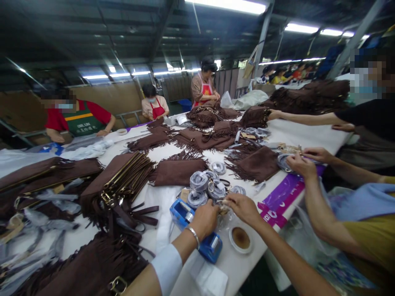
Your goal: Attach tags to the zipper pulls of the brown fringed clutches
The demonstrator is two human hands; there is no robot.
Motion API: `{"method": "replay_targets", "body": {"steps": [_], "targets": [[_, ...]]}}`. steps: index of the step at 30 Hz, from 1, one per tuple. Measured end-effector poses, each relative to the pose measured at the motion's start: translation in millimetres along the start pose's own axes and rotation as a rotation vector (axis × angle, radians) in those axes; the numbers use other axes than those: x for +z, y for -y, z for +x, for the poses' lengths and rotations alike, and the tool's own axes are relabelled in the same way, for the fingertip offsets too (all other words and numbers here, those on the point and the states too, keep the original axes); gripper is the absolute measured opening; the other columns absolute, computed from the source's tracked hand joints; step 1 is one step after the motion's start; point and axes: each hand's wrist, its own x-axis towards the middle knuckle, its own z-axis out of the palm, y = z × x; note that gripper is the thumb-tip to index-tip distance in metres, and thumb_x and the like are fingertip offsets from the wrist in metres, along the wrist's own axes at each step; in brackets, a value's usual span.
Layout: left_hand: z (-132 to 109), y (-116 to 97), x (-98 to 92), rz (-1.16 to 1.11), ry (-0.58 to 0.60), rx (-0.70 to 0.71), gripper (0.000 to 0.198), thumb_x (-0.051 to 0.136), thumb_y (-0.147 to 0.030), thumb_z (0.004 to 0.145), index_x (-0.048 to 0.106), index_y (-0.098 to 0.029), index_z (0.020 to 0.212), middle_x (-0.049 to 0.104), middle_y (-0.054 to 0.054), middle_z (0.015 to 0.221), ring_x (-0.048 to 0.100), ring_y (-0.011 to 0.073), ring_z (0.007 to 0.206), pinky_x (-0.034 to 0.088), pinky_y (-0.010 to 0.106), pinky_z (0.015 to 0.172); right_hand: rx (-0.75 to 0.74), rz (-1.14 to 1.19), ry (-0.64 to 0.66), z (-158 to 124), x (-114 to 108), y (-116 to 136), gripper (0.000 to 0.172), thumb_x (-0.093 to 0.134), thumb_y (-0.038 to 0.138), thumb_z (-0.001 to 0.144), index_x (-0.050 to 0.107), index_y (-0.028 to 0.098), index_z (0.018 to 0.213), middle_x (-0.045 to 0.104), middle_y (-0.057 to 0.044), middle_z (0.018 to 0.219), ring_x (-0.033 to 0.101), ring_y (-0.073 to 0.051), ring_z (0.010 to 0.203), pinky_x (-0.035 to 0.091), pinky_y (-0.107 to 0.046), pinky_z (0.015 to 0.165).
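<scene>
Close together over the table's front edge, my left hand (204,220) and my right hand (242,209) have their fingertips pinched. A small bit of clear plastic (226,221) shows between them; what exactly each hand grips is too small to make out. Just beyond lie several coiled straps (199,181) wrapped in greyish plastic. A blue tape dispenser (211,248) is under and beside my left hand, partly covered by it. Near my right wrist sits a round white-rimmed dish (241,239) with a brown middle.
Brown fringed bags (180,172) cover much of the table, with a stack of zipped ones (120,176) at left. On the right, a co-worker's hands (304,164) handle another coil beside purple tape (282,197). Other people stand around the table.
</scene>
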Motion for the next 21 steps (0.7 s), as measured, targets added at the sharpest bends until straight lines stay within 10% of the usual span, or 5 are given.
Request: {"method": "replay_targets", "body": {"steps": [8, 12, 21], "targets": [[3.7, 4.3, -1.6, -0.072, -0.058, -0.008, 0.036, 0.045, -0.015, 0.083, 0.060, -0.023, 0.115, 0.057, 0.010, 0.105, 0.060, 0.0231, 0.089, 0.049, 0.034, 0.078, 0.219, 0.852, -0.194, -1.1, -16.1, 12.4, 0.039, 0.064, 0.056, 0.078, 0.069, 0.017, 0.081, 0.063, -0.002, 0.070, 0.048, -0.012, 0.057, 0.035, -0.023, 0.051], [1.2, -4.8, -12.0, -0.150, -0.192, 0.028, 0.039, 0.044, -0.020, 0.087, 0.053, -0.026, 0.124, 0.052, 0.008, 0.118, 0.055, 0.0228, 0.102, 0.045, 0.034, 0.088, 0.125, 0.883, -0.144, 5.2, -26.4, 35.7, 0.038, 0.066, 0.054, 0.078, 0.068, 0.016, 0.080, 0.063, -0.002, 0.069, 0.052, -0.013, 0.060, 0.040, -0.023, 0.055], [10.0, 5.0, 2.4, -0.296, -0.101, -0.037, 0.029, 0.056, -0.009, 0.070, 0.069, -0.015, 0.095, 0.062, 0.012, 0.104, 0.059, 0.0252, 0.091, 0.049, 0.036, 0.082, 0.036, 0.950, -0.276, 26.5, -57.1, 69.1, 0.033, 0.067, 0.048, 0.080, 0.066, 0.016, 0.086, 0.068, -0.005, 0.078, 0.052, -0.010, 0.058, 0.040, -0.020, 0.050]]}}
